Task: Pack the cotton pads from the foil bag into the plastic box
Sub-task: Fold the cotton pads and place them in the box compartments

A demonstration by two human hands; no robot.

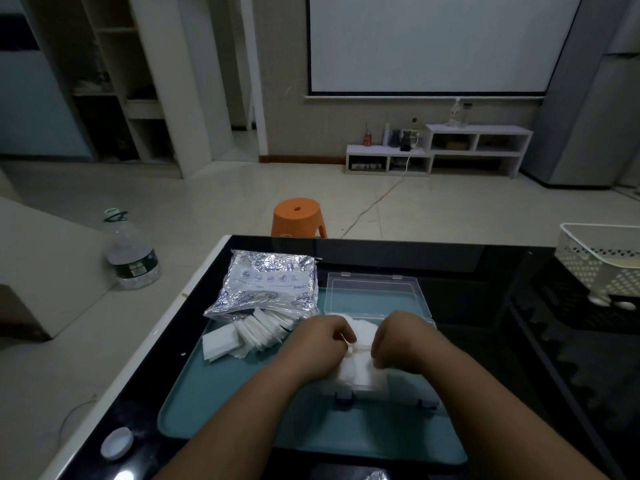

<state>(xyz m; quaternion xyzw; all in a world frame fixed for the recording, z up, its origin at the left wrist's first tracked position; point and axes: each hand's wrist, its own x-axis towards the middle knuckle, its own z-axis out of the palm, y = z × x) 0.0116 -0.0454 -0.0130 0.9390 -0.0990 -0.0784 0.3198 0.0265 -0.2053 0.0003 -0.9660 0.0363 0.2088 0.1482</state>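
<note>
Black glass table (485, 271): carries the whole job; a white perforated basket (602, 261) sits at its far right edge, well apart from the work.
Teal tray (214, 393): lies in front of the person, with the bag, the box and the pads all on it.
Foil bag (266, 289): crumpled, lying flat at the tray's far left corner with its mouth towards the person.
Plastic box (408, 386): clear, just right of the bag, its lid (377, 296) thrown back flat and its two latches on the near side.
Loose cotton pads (249, 334): a fanned heap spilling from the bag's mouth onto the tray, just left of the box.
Packed stack (360, 372): white square pads already standing in the left part of the box.
Left hand (322, 337): fingers curled, pinching the top of the packed stack from its left.
Right hand (398, 337): fingers bent down over the same stack from its right, gripping it.
Step in hand: I'd say a bundle is being seated and squared in the box, with the task partway through.
Next move: let go without toppling the stack, then reach left and gather another neat bundle from the heap.
Bottle cap (116, 443): white, alone at the table's near left corner.
</note>
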